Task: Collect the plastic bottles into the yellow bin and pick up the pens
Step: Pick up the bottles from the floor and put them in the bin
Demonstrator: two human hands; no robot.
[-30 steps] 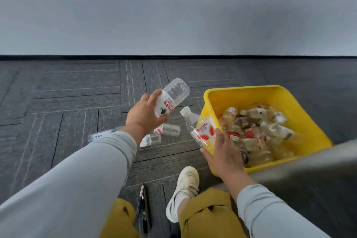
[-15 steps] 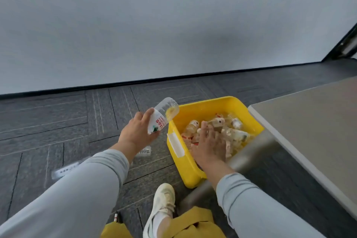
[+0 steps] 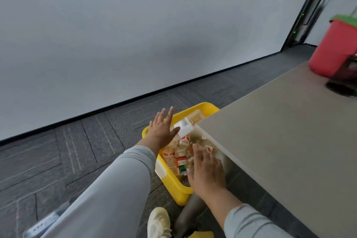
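bin [image 3: 177,191]: on the carpet [image 3: 77,150] just ahead, right side under the table [image 3: 280,131] edge, bottles [image 3: 181,160] heaped inside.
left hand [image 3: 161,131]: fingers spread, holding nothing, over the bin's left rim; a clear bottle [image 3: 183,128] just beside the thumb.
right hand [image 3: 206,172]: spread low over the heap's near end.
stray bottle [image 3: 43,223]: blurred, on the carpet low to my left, well apart from the bin; long axis seems to slant toward it.
nearer hand: the left, I judge.
pens: not in view.

Right side of yellow bin [image 3: 173,187] is overhung by worktop [image 3: 280,141]; entry is left from above-left only. Bin is packed with bottles [image 3: 181,160]. Near corner is crowded by leg [image 3: 190,210]. Carpet floor [image 3: 87,150] left of bin is unobstructed.
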